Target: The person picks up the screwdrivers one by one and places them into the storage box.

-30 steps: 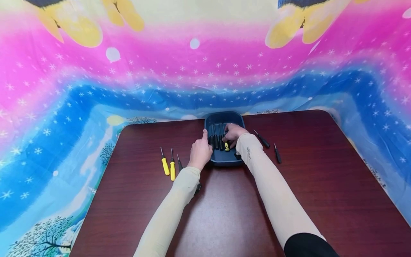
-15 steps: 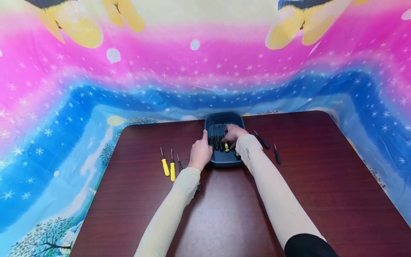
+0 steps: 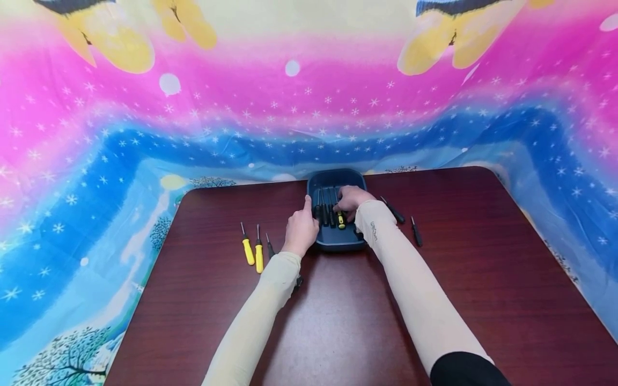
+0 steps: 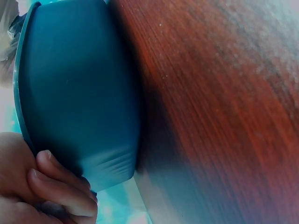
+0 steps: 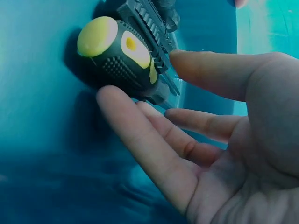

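A stubby yellow-and-black screwdriver (image 5: 124, 60) lies in a dark blue tray (image 3: 338, 241) on the bench (image 3: 314, 327), beside black-handled screwdrivers (image 3: 325, 214). The right wrist view shows the right hand (image 5: 229, 177), fingers (image 5: 149, 142) loosely straight, either side of its handle. Only the left wrist view lets me see the left hand's (image 3: 301, 229) curled fingertips (image 4: 44, 158) gripping the tray's outside.

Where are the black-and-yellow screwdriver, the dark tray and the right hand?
Black-and-yellow screwdriver (image 5: 120, 65): right wrist view, on its handle.
Dark tray (image 4: 81, 93): left wrist view, on its outer side wall.
Right hand (image 3: 352, 199): head view, on its back.
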### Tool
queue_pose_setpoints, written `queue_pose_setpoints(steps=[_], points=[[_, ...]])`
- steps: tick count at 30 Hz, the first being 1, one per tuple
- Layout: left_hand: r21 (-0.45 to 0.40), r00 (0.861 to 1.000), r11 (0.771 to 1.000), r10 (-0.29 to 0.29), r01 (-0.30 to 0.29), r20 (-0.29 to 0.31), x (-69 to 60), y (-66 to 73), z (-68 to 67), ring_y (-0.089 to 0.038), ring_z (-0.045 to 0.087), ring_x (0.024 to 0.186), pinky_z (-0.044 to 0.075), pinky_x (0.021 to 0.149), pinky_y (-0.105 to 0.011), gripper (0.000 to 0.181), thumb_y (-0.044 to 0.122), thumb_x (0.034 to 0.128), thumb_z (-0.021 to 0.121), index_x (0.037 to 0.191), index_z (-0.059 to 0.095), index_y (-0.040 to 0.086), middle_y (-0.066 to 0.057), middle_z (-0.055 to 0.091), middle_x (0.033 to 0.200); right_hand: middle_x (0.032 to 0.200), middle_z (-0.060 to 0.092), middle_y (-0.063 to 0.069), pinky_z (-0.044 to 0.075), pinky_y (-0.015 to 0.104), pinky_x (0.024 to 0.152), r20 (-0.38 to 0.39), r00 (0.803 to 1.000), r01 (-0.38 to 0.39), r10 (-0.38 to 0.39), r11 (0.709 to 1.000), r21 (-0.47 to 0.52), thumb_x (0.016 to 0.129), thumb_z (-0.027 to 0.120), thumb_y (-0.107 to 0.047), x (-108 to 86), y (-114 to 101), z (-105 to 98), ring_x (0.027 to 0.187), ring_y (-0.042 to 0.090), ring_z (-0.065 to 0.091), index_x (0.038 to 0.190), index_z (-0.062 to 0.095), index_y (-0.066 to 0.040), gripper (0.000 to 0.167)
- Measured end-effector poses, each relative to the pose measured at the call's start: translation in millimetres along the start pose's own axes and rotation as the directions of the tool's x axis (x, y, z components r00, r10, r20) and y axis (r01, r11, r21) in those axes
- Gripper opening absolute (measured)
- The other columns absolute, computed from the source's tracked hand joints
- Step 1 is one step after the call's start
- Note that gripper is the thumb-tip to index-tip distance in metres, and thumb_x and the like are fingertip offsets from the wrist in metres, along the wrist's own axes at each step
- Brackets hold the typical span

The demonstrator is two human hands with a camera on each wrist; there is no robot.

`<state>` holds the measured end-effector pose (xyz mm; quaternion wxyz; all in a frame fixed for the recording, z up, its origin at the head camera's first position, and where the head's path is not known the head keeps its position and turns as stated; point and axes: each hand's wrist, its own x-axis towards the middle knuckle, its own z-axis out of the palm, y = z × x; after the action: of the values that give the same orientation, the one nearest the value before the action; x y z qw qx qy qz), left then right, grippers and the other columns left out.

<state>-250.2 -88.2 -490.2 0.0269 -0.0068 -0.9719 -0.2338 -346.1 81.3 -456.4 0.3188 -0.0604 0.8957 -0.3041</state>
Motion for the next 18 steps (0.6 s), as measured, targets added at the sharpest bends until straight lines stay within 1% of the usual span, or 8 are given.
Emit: queue_pose_setpoints(steps=[3, 7, 9, 13, 18], points=[[-0.002, 1.000, 1.000, 0.005, -0.005, -0.003, 0.4, -0.4, 0.5, -0.020, 0.054, 0.049, 0.048, 0.050, -0.033, 0.068, 0.014, 0.1020, 0.062, 0.163, 0.032, 0.008, -0.005, 0.055, 0.060, 0.154, 0.046, 0.023, 0.062, 0.041, 0.084, -0.009, 1.000, 0.011, -0.011, 1.000, -0.022, 0.105, 0.061, -0.023, -6.0, -0.9, -3.6, 0.100, 0.030, 0.073, 0.160, 0.033, -0.003, 0.064], [-0.003, 1.000, 1.000, 0.007, -0.007, -0.004, 0.1, 0.4, -0.3, -0.021, 0.054, 0.049, 0.049, 0.050, -0.034, 0.068, 0.014, 0.1018, 0.063, 0.163, 0.032, 0.007, -0.005, 0.055, 0.059, 0.157, 0.043, 0.022, 0.061, 0.043, 0.090, -0.022, 0.999, 0.036, -0.036, 0.999, -0.020, 0.106, 0.059, -0.023, -16.5, -0.9, -10.7, 0.104, 0.032, 0.073, 0.160, 0.033, -0.004, 0.063], [-0.001, 1.000, 1.000, 0.004, -0.004, -0.004, -0.1, 1.1, -0.8, -0.021, 0.053, 0.048, 0.049, 0.050, -0.034, 0.068, 0.014, 0.1019, 0.063, 0.163, 0.032, 0.007, -0.005, 0.055, 0.059, 0.152, 0.048, 0.023, 0.060, 0.044, 0.091, -0.031, 0.998, 0.058, -0.059, 0.998, -0.020, 0.106, 0.059, -0.023, -20.9, 0.5, -14.7, 0.103, 0.033, 0.073, 0.160, 0.035, -0.004, 0.062], [0.000, 1.000, 1.000, 0.000, 0.000, -0.001, -0.1, 1.7, -0.3, -0.020, 0.053, 0.048, 0.048, 0.049, -0.033, 0.069, 0.014, 0.1020, 0.063, 0.163, 0.032, 0.007, -0.004, 0.055, 0.059, 0.136, 0.059, 0.025, 0.060, 0.045, 0.090, -0.060, 0.993, 0.105, -0.106, 0.994, -0.011, 0.105, 0.060, -0.022, -28.3, 6.4, -21.5, 0.102, 0.034, 0.073, 0.157, 0.040, -0.004, 0.058], [0.008, 1.000, 1.000, -0.004, 0.004, 0.003, -0.1, 1.3, -1.0, -0.019, 0.054, 0.049, 0.049, 0.051, -0.033, 0.069, 0.014, 0.1023, 0.062, 0.163, 0.031, 0.008, -0.004, 0.055, 0.060, 0.127, 0.060, 0.023, 0.061, 0.046, 0.087, -0.104, 0.979, 0.178, -0.174, 0.983, 0.037, 0.105, 0.061, -0.020, -34.1, 14.6, -27.5, 0.102, 0.040, 0.071, 0.151, 0.047, -0.004, 0.051]])
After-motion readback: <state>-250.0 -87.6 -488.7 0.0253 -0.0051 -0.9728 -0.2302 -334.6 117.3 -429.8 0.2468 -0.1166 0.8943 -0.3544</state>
